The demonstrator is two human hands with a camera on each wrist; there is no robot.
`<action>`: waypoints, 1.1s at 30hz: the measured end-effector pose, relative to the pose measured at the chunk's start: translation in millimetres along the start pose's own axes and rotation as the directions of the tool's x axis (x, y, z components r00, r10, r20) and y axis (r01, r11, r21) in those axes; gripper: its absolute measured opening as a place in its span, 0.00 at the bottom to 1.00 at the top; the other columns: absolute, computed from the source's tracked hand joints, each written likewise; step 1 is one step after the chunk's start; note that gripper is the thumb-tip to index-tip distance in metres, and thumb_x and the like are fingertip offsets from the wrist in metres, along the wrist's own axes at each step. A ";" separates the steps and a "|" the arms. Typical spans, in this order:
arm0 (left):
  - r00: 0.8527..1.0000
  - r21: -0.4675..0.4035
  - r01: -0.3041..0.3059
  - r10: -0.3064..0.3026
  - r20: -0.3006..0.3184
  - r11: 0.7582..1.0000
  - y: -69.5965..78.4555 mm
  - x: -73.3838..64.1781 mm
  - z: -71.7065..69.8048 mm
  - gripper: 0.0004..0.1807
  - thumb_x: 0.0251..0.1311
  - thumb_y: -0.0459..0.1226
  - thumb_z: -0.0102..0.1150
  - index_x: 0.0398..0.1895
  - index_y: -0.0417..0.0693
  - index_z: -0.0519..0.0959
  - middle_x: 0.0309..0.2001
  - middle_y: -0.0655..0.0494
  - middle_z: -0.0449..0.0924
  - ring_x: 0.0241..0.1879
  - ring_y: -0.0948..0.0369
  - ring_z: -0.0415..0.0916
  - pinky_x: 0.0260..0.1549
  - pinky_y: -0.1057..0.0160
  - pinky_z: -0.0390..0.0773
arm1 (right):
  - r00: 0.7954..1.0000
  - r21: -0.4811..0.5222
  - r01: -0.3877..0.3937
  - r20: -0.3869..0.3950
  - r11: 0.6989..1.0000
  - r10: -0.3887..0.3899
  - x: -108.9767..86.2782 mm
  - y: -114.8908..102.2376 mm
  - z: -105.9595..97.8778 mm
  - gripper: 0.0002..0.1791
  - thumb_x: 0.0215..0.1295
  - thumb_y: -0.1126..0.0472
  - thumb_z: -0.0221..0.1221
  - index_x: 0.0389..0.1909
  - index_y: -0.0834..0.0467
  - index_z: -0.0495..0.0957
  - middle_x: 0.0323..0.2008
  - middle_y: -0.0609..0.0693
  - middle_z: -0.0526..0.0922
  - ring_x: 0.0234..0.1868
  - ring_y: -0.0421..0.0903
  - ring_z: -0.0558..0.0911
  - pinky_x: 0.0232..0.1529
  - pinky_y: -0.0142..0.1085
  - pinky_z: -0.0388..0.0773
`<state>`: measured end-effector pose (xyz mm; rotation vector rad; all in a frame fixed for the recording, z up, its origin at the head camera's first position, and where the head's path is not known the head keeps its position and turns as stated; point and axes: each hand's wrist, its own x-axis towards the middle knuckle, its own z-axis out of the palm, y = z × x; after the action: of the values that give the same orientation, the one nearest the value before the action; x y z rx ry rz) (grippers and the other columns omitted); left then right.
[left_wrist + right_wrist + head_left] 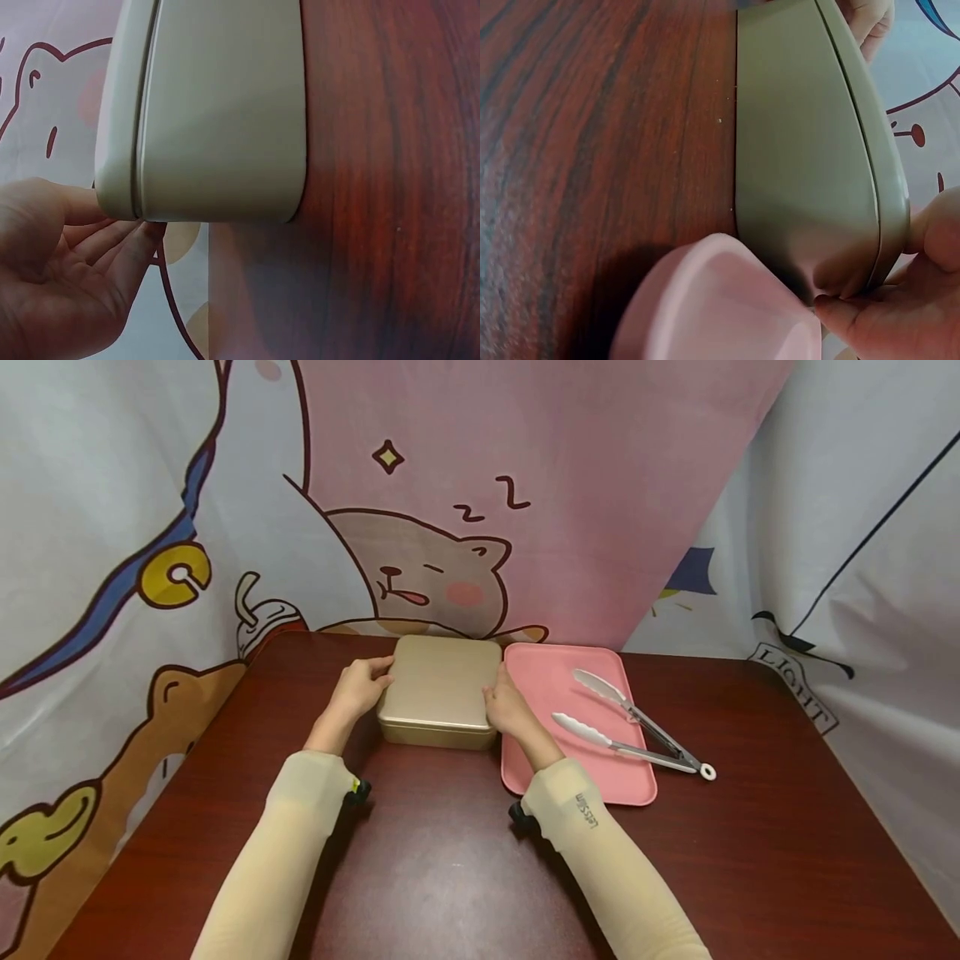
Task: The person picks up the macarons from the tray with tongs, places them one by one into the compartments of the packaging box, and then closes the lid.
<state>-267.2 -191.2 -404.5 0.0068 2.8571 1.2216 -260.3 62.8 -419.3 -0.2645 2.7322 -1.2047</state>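
A closed gold rectangular tin box [442,681] with a lid sits near the back of the table. My left hand [360,687] grips its left side, thumb and fingertips around the lid's seam in the left wrist view, where the box [225,120] shows its front face. On the opposite side my right hand [513,706] grips the box, its thumb and fingers at the lid's edge [866,135]. Directly right of the box lies a pink tray [525,768]. Tongs [645,727] with white tips rest spread across it.
The dark reddish-brown wooden table [442,877] extends in front of the box. Behind it hangs a printed curtain [600,485] with cartoon animals. The tongs' ringed handle end juts past the tray's right edge. The tray's rim [705,255] stands close beside the box.
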 end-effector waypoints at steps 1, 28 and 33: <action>1.000 0.007 -0.003 0.003 0.002 1.000 0.8 0.1 0.0 0.25 0.73 0.34 0.51 0.72 0.43 0.68 0.70 0.40 0.68 0.71 0.46 0.65 0.65 0.47 0.72 | 1.000 0.002 0.000 0.000 1.000 0.000 -0.1 0.3 -0.1 0.37 0.79 0.61 0.40 0.76 0.75 0.35 0.78 0.71 0.41 0.80 0.59 0.46 0.80 0.47 0.43; 0.999 -0.085 0.054 -0.054 0.009 0.995 -7.2 2.8 2.8 0.26 0.74 0.36 0.51 0.73 0.47 0.67 0.72 0.43 0.66 0.73 0.47 0.62 0.68 0.47 0.69 | 1.000 -0.021 0.001 -0.003 1.000 -0.001 4.7 3.7 1.1 0.36 0.79 0.60 0.39 0.76 0.75 0.35 0.78 0.71 0.41 0.80 0.60 0.46 0.80 0.47 0.43; 0.997 -0.117 0.073 -0.071 0.023 0.990 -11.3 1.1 4.3 0.26 0.74 0.37 0.51 0.73 0.48 0.67 0.73 0.44 0.65 0.75 0.48 0.60 0.70 0.47 0.66 | 1.000 -0.005 -0.007 0.000 1.000 0.007 2.8 3.0 2.9 0.36 0.79 0.60 0.39 0.76 0.75 0.35 0.78 0.70 0.41 0.80 0.59 0.46 0.80 0.47 0.43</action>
<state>-268.0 -196.0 -415.7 -0.0863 2.7385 1.3650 -262.8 62.0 -423.7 -0.2560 2.7345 -1.1956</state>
